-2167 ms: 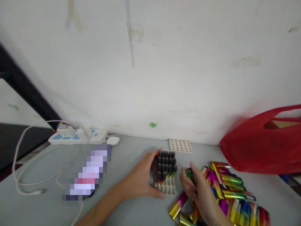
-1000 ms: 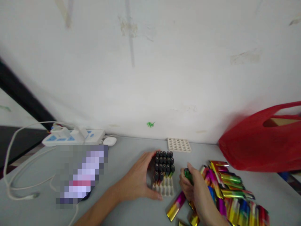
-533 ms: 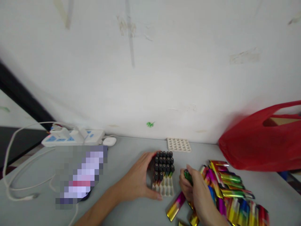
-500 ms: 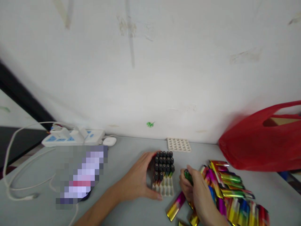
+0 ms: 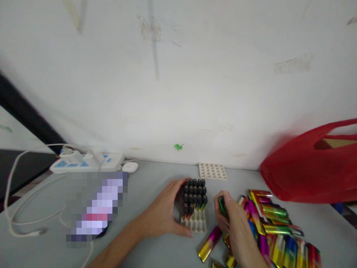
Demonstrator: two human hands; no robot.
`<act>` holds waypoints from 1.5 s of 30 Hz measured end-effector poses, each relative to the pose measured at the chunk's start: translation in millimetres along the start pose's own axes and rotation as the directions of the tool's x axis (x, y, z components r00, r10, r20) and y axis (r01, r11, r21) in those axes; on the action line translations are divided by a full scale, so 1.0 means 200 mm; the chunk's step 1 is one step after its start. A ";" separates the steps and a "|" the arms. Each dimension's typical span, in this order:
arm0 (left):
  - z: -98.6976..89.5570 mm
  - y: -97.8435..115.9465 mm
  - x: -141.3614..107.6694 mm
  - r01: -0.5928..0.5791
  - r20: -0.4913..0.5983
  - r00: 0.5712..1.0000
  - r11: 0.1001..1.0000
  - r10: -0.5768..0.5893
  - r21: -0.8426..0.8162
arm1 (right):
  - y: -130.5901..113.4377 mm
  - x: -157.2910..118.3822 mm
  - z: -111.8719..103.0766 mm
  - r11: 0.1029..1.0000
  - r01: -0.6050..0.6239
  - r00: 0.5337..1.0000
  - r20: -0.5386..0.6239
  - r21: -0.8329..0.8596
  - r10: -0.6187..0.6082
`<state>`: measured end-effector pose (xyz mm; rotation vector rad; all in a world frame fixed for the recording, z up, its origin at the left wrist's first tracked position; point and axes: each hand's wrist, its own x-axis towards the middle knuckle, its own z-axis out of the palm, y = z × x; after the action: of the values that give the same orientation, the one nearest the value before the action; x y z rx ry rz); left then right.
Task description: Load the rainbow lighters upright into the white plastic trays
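My left hand (image 5: 160, 214) curls round the left side of a white gridded tray (image 5: 198, 225), fingers at its back corner and thumb along the front. Upright in the tray stand several shiny coloured tubes with black tops (image 5: 195, 190); the front right holes are bare. Just right of the tray, my right hand (image 5: 230, 214) is closed round a green shiny tube with a dark top (image 5: 222, 204), held upright; its lower part is hidden in the fist. A purple and gold tube (image 5: 209, 243) lies on the table between the hands.
Loose metallic tubes (image 5: 279, 223) are heaped at the right. A second white gridded tray (image 5: 212, 171) lies by the wall. A red bag (image 5: 304, 167) stands at the back right. On the left are a power strip (image 5: 108, 163), white cables and a blurred phone-like screen (image 5: 100, 204).
My right hand has lifted slightly, and the green tube in it is more upright. My left hand and the tray have stayed put.
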<state>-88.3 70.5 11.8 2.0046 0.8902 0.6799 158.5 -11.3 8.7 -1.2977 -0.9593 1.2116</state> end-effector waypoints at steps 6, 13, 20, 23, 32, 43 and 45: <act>0.00 0.00 0.00 -0.006 0.001 1.000 1.000 0.006 0.008 | -0.14 -0.11 0.06 0.944 0.188 0.975 -0.066 -0.273 -0.213; -0.01 0.01 0.00 0.004 0.003 1.000 1.000 -0.004 0.001 | -0.10 -0.08 0.00 0.673 0.587 0.801 0.204 -0.449 -0.563; -0.01 0.02 0.00 -0.012 0.000 1.000 1.000 0.012 -0.019 | -0.12 -0.08 0.01 0.525 0.660 0.733 0.310 -0.537 -0.605; -0.01 0.02 0.00 -0.009 0.005 1.000 1.000 0.009 -0.023 | -0.13 -0.07 0.02 0.497 0.678 0.715 0.332 -0.541 -0.615; 0.00 0.01 0.01 -0.012 0.004 1.000 0.999 0.012 -0.034 | -0.12 -0.06 0.01 0.447 0.703 0.694 0.396 -0.553 -0.601; -0.01 0.02 0.01 -0.007 0.008 1.000 1.000 0.008 -0.021 | -0.11 -0.05 0.00 0.422 0.711 0.690 0.442 -0.562 -0.573; 0.00 0.02 0.01 -0.005 0.007 1.000 1.000 0.005 -0.021 | -0.10 -0.05 -0.01 0.422 0.705 0.696 0.442 -0.570 -0.565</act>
<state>-86.4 70.3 16.4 1.9903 0.8711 0.6815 160.2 -19.1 29.9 -1.1678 -1.9931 0.3057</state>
